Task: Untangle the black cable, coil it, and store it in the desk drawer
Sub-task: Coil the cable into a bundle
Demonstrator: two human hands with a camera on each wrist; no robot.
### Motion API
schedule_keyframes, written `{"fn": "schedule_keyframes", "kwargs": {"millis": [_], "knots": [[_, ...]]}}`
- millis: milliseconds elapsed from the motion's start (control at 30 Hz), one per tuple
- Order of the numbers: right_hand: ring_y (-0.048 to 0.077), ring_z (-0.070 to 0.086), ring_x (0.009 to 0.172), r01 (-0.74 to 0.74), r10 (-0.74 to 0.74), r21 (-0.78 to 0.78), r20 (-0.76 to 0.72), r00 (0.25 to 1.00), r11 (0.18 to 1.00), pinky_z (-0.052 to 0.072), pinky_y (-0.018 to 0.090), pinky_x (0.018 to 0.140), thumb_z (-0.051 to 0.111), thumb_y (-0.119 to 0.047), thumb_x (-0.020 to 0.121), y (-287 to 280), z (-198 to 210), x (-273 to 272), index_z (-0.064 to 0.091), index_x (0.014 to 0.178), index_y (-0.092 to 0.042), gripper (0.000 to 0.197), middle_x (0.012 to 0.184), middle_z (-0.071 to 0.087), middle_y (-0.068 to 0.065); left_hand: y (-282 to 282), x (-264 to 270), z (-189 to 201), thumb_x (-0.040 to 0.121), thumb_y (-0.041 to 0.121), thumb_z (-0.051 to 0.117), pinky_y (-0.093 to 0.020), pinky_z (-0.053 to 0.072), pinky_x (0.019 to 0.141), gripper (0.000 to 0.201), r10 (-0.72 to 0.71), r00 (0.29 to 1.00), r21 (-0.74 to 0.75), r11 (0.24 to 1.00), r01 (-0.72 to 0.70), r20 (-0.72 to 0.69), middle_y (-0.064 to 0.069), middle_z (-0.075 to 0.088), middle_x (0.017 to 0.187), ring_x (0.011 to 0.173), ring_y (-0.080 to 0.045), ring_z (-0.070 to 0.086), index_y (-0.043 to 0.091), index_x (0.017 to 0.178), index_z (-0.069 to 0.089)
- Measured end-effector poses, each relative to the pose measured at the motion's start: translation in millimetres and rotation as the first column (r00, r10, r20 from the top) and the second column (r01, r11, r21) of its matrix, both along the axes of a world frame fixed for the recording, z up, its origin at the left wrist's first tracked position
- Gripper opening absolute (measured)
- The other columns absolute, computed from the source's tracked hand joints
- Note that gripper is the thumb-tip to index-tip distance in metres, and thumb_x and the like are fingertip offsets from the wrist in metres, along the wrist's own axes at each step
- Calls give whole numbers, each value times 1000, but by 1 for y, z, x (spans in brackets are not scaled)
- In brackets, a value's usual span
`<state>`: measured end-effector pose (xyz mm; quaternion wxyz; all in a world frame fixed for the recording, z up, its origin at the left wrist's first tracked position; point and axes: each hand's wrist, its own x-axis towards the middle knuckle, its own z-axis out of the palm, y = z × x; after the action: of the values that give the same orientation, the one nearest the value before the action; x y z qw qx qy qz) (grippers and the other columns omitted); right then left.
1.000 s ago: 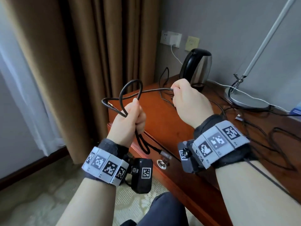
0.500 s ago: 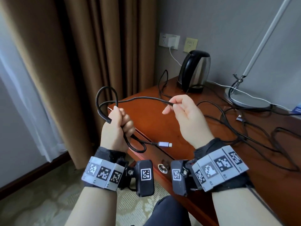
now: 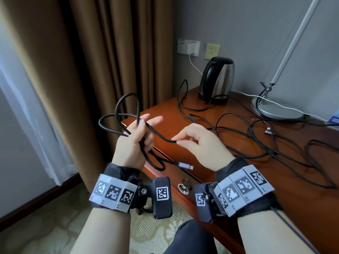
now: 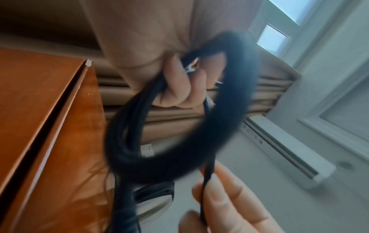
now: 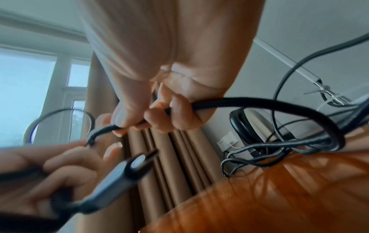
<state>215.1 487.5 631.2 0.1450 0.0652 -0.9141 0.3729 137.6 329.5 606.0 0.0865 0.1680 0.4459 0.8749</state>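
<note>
we hold the black cable (image 3: 156, 132) in the air just off the corner of the desk (image 3: 183, 121), our left hand (image 3: 133, 145) gripping its gathered loops with fingers curled around them. our right hand (image 3: 200, 143) pinches the strand between thumb and fingertips. its silver plug (image 3: 185, 165) dangles below our left hand, by the drawer front (image 3: 185, 177).

Left hand (image 3: 134, 145) gripping, right hand (image 3: 199, 145) pinching
</note>
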Motion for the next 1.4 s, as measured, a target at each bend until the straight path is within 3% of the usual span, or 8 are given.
{"fn": "schedule_keyframes", "kwargs": {"millis": [200,400,600,733,967,1167,1233,1400], "knots": [[4,55,75,153,-165,100,114,980,983,44,21,73,47,-32,94,17,-6,3,63,89,-30,17,72,57,-16,-5,-10,3,101,21,28,-13,30,44,29,-9,1000,98,995,12,-26,7,55,66,50,-4,38,14,82,50],[5,59,87,254,-268,132,99,958,958,46,22,81,51,-34,92,18,-6,0,70,102,-30,22,76,57,-24,-7,-12,12,101,27,29,-34,53,84,31,-35,999,294,955,43,-33,4,53,63,68,-15,60,13,82,50],[5,58,90,197,-230,224,136,964,954,48,24,86,52,-38,91,13,-3,-4,70,103,-29,24,67,49,-25,0,-13,21,100,32,26,-23,49,63,31,-22,996,194,980,39,-91,9,37,56,48,-5,36,19,77,41],[6,58,82,139,-176,252,130,976,958,49,24,77,50,-40,92,12,0,-4,69,100,-29,24,75,60,-18,0,-20,29,101,33,23,-13,27,39,33,9,993,153,988,10,-118,13,28,49,39,-1,23,20,74,36],[3,56,98,-12,-117,426,275,954,904,46,26,88,47,-47,91,42,13,1,61,112,-36,27,104,62,-19,-21,-42,46,103,32,25,-13,20,35,35,152,978,43,988,-147,-145,11,24,47,38,-2,18,21,72,36],[9,54,102,-16,-184,551,306,934,835,43,32,94,45,-42,92,72,34,2,63,93,-39,18,102,58,-17,-38,-55,45,102,33,26,-11,18,35,35,124,974,-66,988,-139,-190,12,24,46,37,-1,18,23,70,37],[14,54,102,-11,-243,661,291,925,750,40,32,94,44,-39,93,77,42,2,61,87,-38,18,102,59,-14,-41,-56,43,101,34,26,-11,17,36,35,120,967,-110,983,-147,-223,13,24,46,37,-1,17,23,70,37],[16,52,112,-70,-452,966,180,874,249,24,34,106,34,-39,97,103,37,-3,56,112,-30,28,118,57,-7,-61,-57,54,102,33,25,-13,13,38,33,177,961,-91,976,-200,-213,14,23,44,43,-8,8,24,71,35]]}}
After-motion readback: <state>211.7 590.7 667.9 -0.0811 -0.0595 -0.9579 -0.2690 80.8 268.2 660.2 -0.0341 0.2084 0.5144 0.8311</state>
